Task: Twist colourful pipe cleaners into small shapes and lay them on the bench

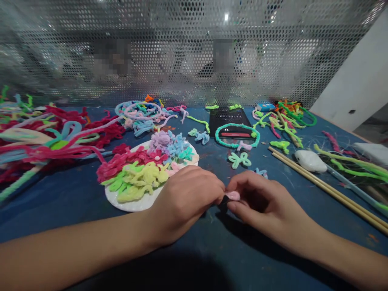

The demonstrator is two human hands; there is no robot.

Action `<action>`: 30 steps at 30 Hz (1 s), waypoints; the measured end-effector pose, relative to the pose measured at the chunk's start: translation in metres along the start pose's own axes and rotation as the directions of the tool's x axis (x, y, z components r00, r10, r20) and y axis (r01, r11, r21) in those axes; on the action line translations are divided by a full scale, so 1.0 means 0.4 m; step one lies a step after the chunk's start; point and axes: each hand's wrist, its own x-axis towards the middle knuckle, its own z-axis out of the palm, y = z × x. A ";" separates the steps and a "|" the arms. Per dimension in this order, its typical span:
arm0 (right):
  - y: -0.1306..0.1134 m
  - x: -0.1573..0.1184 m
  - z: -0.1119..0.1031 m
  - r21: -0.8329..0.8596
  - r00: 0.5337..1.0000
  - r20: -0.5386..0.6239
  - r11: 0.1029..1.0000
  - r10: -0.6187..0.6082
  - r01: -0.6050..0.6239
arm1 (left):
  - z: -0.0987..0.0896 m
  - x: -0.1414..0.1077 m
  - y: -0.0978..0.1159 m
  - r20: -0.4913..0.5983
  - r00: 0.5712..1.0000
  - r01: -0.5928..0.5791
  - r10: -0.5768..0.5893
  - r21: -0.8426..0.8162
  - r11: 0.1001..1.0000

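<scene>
Pink fuzzy piece (233, 195) between your two hands, well in from the desk's (248, 258) far edge | your right hand (273, 202): fingers narrow, pinching it | your left hand (190, 196): fingers bunched just beside it, cannot tell what they grip | phone (232, 117) near far edge

Between the forearms, the near part of the blue tabletop (209, 242) lies open, and a smaller bare patch separates the right hand (273, 206) from the wooden sticks (321, 184). The plate (153, 199) blocks passage beside the left hand (190, 198). Straight ahead, the pale green flower (239, 160), turquoise ring (226, 145) and phone (216, 118) obstruct the way; the perforated metal screen (182, 76) walls off the back.
</scene>
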 end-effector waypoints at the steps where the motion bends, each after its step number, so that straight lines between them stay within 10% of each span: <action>1: 0.000 0.000 -0.001 -0.034 1.000 -0.006 0.999 -0.025 0.025 | 0.001 -0.001 0.000 -0.001 1.000 -0.005 0.005 0.006 1.000; 10: 0.000 -0.013 -0.035 -0.190 0.944 -0.228 0.961 -0.241 0.199 | 0.011 -0.012 -0.019 0.114 0.993 -0.032 0.010 0.195 0.980; 20: -0.022 -0.036 -0.091 -0.541 0.838 0.107 0.676 -0.535 0.500 | 0.006 0.006 -0.006 0.061 0.975 -0.219 0.214 0.111 0.969; 30: -0.027 -0.020 -0.102 -0.663 0.764 0.294 0.453 -0.575 0.596 | -0.006 0.013 0.002 0.084 0.965 -0.258 0.250 0.114 0.959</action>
